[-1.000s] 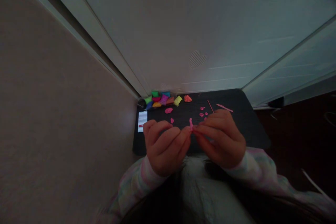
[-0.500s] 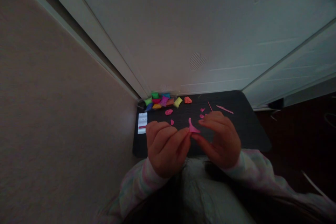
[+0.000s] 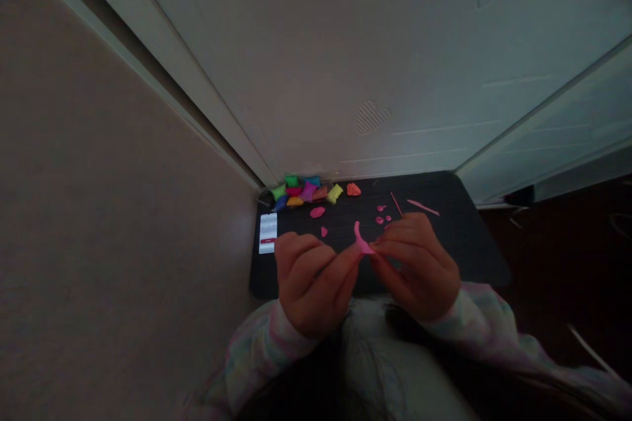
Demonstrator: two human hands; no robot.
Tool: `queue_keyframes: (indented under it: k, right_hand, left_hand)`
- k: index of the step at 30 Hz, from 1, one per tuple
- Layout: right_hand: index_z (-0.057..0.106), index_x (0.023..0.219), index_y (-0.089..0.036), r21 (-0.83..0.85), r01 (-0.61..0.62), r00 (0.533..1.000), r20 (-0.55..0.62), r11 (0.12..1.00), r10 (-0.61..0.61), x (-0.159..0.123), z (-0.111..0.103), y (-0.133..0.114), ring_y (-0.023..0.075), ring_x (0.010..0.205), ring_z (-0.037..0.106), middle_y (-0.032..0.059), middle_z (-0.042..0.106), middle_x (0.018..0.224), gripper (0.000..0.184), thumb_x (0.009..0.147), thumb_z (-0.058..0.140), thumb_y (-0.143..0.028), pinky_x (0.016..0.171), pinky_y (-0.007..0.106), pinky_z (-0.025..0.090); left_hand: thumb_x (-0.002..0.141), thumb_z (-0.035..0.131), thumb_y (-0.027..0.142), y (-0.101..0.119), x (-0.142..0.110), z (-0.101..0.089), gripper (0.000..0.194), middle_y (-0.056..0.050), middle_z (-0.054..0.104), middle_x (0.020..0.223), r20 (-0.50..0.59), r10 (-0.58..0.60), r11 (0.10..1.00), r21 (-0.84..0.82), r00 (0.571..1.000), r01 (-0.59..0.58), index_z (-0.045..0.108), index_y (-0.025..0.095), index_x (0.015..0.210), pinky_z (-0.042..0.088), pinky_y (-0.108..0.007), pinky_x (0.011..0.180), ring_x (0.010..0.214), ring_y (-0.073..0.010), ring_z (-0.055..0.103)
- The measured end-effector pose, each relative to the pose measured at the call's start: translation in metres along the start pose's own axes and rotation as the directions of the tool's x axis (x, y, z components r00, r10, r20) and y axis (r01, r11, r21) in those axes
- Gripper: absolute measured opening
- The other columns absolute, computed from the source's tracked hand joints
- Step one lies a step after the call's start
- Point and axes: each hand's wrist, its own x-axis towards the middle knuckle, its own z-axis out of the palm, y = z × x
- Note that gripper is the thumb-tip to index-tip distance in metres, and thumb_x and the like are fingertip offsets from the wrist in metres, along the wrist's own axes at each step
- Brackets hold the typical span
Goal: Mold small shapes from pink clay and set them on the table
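Observation:
Between my two hands is a small curved piece of pink modelling clay (image 3: 361, 241), thin at its upper end and wider at the bottom. My left hand (image 3: 313, 283) pinches its lower left side between thumb and forefinger. From the other side, the thumb and forefinger of my right hand (image 3: 417, 266) close on its lower right edge. On the dark table beyond lie a flat pink clay lump (image 3: 317, 212), a smaller pink bit (image 3: 324, 231) and several little pink pieces (image 3: 380, 220), some partly hidden by my right hand.
Several colourful clay packets (image 3: 309, 191) lie at the back left of the dark table (image 3: 474, 247), with an orange lump (image 3: 353, 189) beside them. A lit phone (image 3: 268, 233) rests at the left edge. A thin pink stick (image 3: 395, 203) and a pink clay knife (image 3: 423, 207) lie at right.
My right fingers came off the pink clay and spread apart, showing its wide lower end, then closed on its right edge again. My left hand kept its pinch throughout.

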Motion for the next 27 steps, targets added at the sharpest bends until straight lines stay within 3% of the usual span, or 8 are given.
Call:
queue_keyframes:
  k: [12, 21, 27]
  right_hand:
    - [0.055, 0.084, -0.018, 0.057, -0.068, 0.998, 0.01, 0.996, 0.067, 0.0, 0.001, 0.0, 0.0167, 0.068, 0.056, 0.0029, 0.06, 0.072, 0.018, 0.069, 0.059, -0.008, 0.063, 0.037, 0.045]
    - [0.055, 0.082, -0.018, -0.023, -0.04, 0.999, 0.018, 0.999, 0.04, -0.002, 0.001, -0.001, 0.0164, 0.067, 0.056, 0.0027, 0.061, 0.071, 0.016, 0.07, 0.058, -0.008, 0.064, 0.038, 0.043]
    - [0.055, 0.088, -0.019, -0.003, -0.102, 0.995, 0.016, 0.995, 0.102, -0.002, 0.003, -0.001, 0.0178, 0.071, 0.055, 0.0043, 0.06, 0.076, 0.019, 0.071, 0.058, -0.011, 0.064, 0.037, 0.045]
  left_hand:
    - [0.064, 0.065, 0.007, 0.0, 0.001, 0.0, 0.017, 0.002, 0.049, 0.062, -0.035, 0.036, 0.999, -0.012, 0.999, -0.037, 0.061, 0.015, 0.078, 0.043, -0.033, 0.064, 0.068, -0.0136, 0.047]
    - [0.063, 0.066, 0.012, -0.001, -0.004, 0.009, 0.016, -0.002, 0.054, 0.067, -0.024, -0.081, 0.997, -0.008, 0.996, 0.081, 0.057, 0.014, 0.076, 0.045, -0.035, 0.063, 0.07, -0.0168, 0.05]
    - [0.066, 0.063, 0.009, -0.003, -0.005, 0.006, 0.012, 0.0, 0.055, 0.062, -0.026, -0.072, 0.997, 0.001, 0.997, 0.072, 0.058, 0.015, 0.075, 0.044, -0.034, 0.062, 0.066, -0.0156, 0.051]
